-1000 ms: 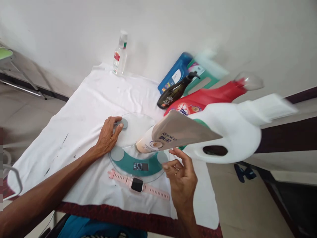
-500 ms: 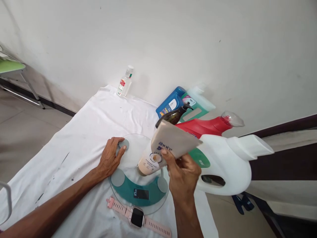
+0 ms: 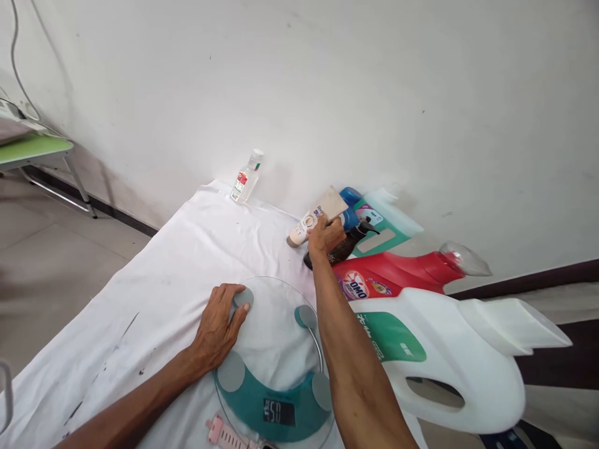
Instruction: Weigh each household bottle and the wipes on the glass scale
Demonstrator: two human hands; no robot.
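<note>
My right hand (image 3: 326, 235) is closed around a cream-coloured squeeze tube (image 3: 306, 226), its brown cap pointing down and left. The tube is upright with a lean, at the table's back edge before a blue bottle (image 3: 350, 218), partly hiding it. A dark pump bottle (image 3: 344, 243) is just right of the hand. My left hand (image 3: 218, 324) rests on the left rim of a round glass scale (image 3: 274, 411), thumb and fingers apart around a grey pad. Lit digits show on the scale's display; the last ones look like 50. My right forearm covers the scale's right rim.
A clear bottle (image 3: 246, 178) stands at the back left corner. On the right are a green jug (image 3: 388, 221), a red OMO bottle (image 3: 397, 271) and a big white jug (image 3: 468, 349). A pink watch strap (image 3: 227, 433) lies at the front. A white cloth (image 3: 154, 312) covers the table.
My right hand has carried the tube from above the scale to the back, beside the bottles. The scale's display has changed. My left hand stays at the rim; the view has shifted.
</note>
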